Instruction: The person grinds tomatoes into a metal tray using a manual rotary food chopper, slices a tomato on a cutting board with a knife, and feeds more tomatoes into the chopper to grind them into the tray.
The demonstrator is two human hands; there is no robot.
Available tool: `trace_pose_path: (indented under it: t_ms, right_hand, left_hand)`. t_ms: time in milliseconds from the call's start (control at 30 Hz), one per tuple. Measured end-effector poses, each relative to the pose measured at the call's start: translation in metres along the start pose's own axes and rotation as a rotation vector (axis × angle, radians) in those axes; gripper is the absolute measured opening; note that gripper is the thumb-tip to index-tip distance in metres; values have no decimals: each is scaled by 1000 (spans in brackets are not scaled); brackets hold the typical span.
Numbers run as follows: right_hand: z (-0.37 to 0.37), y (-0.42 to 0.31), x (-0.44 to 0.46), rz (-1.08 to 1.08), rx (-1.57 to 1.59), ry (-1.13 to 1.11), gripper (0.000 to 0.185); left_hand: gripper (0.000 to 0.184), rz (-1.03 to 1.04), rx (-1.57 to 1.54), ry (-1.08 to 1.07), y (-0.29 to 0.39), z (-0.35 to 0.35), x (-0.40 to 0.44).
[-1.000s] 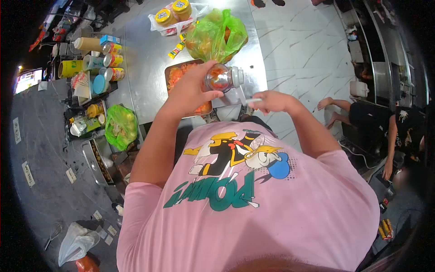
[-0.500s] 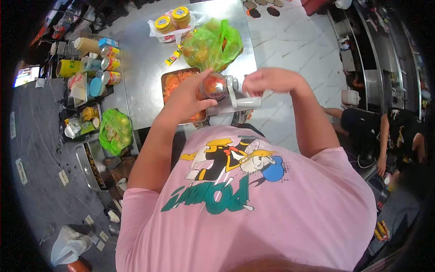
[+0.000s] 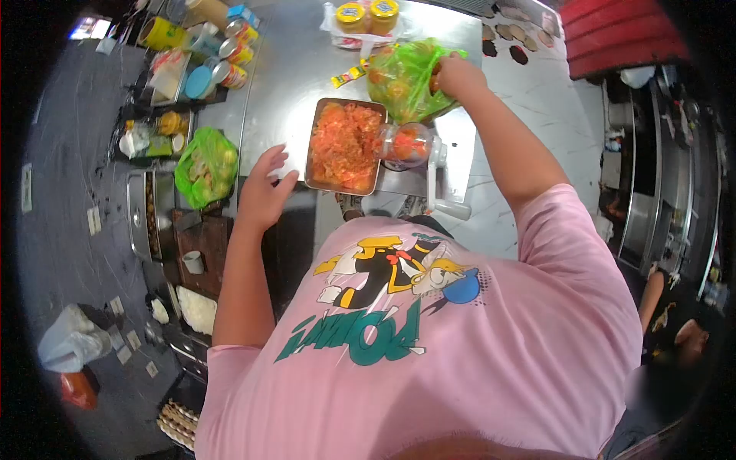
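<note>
The left hand (image 3: 264,188) is open and released by the table's (image 3: 280,92) near edge, left of the tray (image 3: 309,169) of chopped tomato (image 3: 345,146). The right hand (image 3: 458,75) reaches into the green bag (image 3: 406,80) at the right edge, its grasp hidden. The grinder (image 3: 410,146) sits near the near right corner.

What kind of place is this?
Likely a working kitchen, probably commercial: a shiny stainless-steel table holds a rectangular metal tray of chopped orange-red food beside a clear-bodied, hand-cranked grinder, with yellow-lidded jars farther back.
</note>
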State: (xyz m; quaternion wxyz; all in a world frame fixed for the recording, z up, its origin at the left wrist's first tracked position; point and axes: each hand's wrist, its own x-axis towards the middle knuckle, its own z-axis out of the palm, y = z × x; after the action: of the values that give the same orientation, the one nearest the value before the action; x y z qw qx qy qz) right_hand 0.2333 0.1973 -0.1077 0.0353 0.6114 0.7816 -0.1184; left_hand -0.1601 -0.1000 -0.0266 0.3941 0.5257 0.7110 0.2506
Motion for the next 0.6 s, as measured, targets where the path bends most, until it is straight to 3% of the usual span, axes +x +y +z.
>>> trace_pose_path:
  t_ms: [67, 200, 267, 400, 467, 600]
  right_hand:
    - [-7, -1, 5, 17, -68, -165, 40]
    - [0, -9, 23, 30, -75, -118, 38]
    - [2, -12, 36, -29, -136, -211, 51]
    - [5, -19, 37, -8, -182, -252, 51]
    - [-6, -30, 32, 137, -145, -201, 54]
    - [2, -26, 52, 229, -191, -254, 52]
  left_hand:
    - [58, -116, -120, 67, -39, -5, -15]
    - [53, -209, -73, 87, -70, -8, -46]
    - [49, -237, 19, 84, -81, -3, -55]
    - [48, -262, -10, 85, -93, 1, -69]
    - [49, -284, -2, 73, -96, -1, -73]
    - [49, -280, -20, 84, -119, -5, -82]
